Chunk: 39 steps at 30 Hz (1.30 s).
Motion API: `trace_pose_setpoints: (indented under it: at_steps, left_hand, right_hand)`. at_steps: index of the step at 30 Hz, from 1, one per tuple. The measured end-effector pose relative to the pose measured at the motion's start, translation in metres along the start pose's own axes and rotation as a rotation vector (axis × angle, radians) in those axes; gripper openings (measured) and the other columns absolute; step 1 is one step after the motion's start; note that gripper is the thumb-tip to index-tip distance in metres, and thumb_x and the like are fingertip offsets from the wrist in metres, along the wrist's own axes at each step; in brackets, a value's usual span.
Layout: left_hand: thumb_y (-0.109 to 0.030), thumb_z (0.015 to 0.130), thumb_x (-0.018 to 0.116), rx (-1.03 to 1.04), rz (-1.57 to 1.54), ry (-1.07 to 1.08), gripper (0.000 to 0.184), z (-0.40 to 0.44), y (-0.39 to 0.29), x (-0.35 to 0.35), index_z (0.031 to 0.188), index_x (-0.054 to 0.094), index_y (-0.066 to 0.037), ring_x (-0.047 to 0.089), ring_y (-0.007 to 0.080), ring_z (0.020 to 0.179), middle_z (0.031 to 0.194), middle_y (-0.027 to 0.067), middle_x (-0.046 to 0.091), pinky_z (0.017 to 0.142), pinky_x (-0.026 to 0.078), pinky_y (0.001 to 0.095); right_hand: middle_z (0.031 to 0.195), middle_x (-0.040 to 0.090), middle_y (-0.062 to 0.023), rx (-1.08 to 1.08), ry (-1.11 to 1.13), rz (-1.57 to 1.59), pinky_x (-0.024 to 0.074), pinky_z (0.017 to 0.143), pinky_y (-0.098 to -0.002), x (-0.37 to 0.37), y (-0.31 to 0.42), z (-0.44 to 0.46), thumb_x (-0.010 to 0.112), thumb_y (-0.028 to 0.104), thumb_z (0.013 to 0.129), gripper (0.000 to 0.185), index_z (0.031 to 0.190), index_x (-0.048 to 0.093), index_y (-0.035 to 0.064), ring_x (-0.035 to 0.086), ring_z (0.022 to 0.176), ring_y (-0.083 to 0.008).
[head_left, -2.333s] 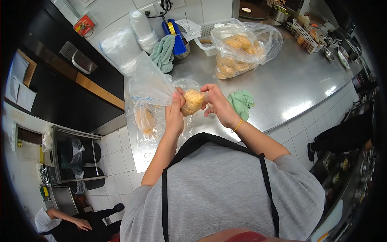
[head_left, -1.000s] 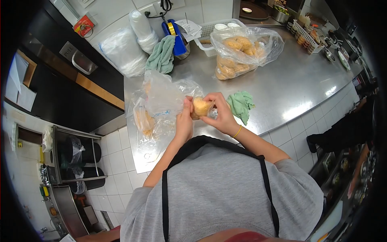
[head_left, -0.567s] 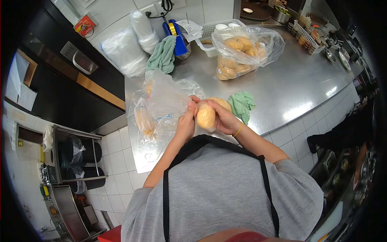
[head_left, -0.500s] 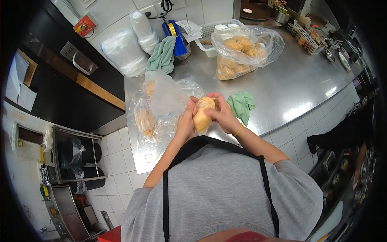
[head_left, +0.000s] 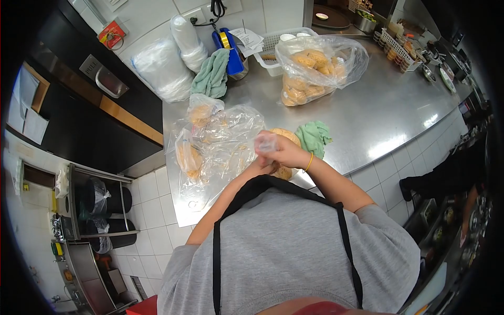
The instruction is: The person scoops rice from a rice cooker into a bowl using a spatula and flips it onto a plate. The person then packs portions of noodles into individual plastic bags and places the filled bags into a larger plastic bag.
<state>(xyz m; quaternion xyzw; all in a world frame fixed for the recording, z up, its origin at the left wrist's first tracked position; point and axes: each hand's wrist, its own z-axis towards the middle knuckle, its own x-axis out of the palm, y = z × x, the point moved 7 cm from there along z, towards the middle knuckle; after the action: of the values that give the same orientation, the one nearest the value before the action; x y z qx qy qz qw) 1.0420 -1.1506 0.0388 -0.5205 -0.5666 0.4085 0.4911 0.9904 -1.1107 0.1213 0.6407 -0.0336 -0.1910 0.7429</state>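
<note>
A clear plastic bag of orange-yellow, shredded-looking food (head_left: 286, 137) is between my hands at the table's near edge. My right hand (head_left: 287, 153) is closed round the bag's gathered plastic (head_left: 267, 142), which sticks up past the fingers. Below it, my left hand (head_left: 266, 167) grips the same bag from the left, its fingers partly hidden. Left of my hands lies a spread clear plastic sheet (head_left: 228, 139) with crumbs. Two filled small bags rest there, one nearer (head_left: 188, 157) and one farther (head_left: 200, 113). A green cloth (head_left: 313, 138) lies just right of the held bag.
A large open clear bag (head_left: 310, 79) holds several filled portions at the back of the steel table (head_left: 378, 115). Rolls of plastic bags (head_left: 160, 68), a grey-green cloth (head_left: 211, 73), a blue tape dispenser (head_left: 233, 60) and a white basket (head_left: 270, 52) line the wall. A person's leg (head_left: 436, 176) shows right.
The bag's loose plastic, spread out to the left before, is now bunched in my hands. My right hand has moved left over my left hand, and the food portion has shifted slightly right.
</note>
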Motion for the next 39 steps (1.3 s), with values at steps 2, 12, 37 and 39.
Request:
trace_pose_setpoints:
  at_steps: [2, 12, 37, 39]
  left_hand:
    - [-0.028, 0.090, 0.048, 0.023, 0.104, -0.016, 0.030, -0.001, -0.004, -0.009, 0.098, 0.057, 0.000, 0.045, 0.0131, 0.090, 0.098, 0.0035, 0.046, 0.081, 0.036, 0.0236]
    - [-0.021, 0.089, 0.045, 0.202, 0.843, -0.127, 0.021, -0.007, -0.062, -0.017, 0.082, 0.056, -0.005, 0.047, 0.0225, 0.092, 0.094, 0.0082, 0.048, 0.079, 0.033, 0.0334]
    - [-0.024, 0.085, 0.059, 0.005, -0.442, -0.816, 0.022, -0.008, 0.007, -0.058, 0.095, 0.059, -0.005, 0.055, 0.0083, 0.074, 0.082, 0.0021, 0.060, 0.059, 0.041, 0.0231]
    - [-0.025, 0.084, 0.061, 0.055, -0.327, -0.841, 0.021, -0.007, -0.003, -0.059, 0.090, 0.060, -0.004, 0.053, 0.0070, 0.070, 0.077, 0.0014, 0.059, 0.056, 0.039, 0.0224]
  right_hand:
    - [0.068, 0.044, 0.0045, 0.185, -0.180, 0.530, 0.0351, 0.051, -0.0207, -0.008, -0.002, -0.003, 0.054, 0.020, 0.088, 0.014, 0.094, 0.047, 0.0088, 0.041, 0.055, -0.0047]
    - [0.076, 0.054, -0.0066, -0.154, -0.175, -0.638, 0.0426, 0.059, -0.0307, -0.044, 0.033, -0.018, 0.063, 0.027, 0.078, 0.022, 0.083, 0.058, 0.0061, 0.053, 0.064, -0.0200]
    - [0.073, 0.058, -0.0118, 0.128, -0.067, -0.827, 0.0469, 0.059, -0.0354, 0.013, -0.041, -0.021, 0.045, 0.031, 0.088, 0.032, 0.083, 0.054, 0.0011, 0.059, 0.066, -0.0248]
    - [0.075, 0.059, -0.0124, 0.098, -0.110, -0.837, 0.0459, 0.060, -0.0385, 0.010, -0.026, -0.020, 0.047, 0.030, 0.087, 0.029, 0.081, 0.055, 0.0022, 0.059, 0.067, -0.0279]
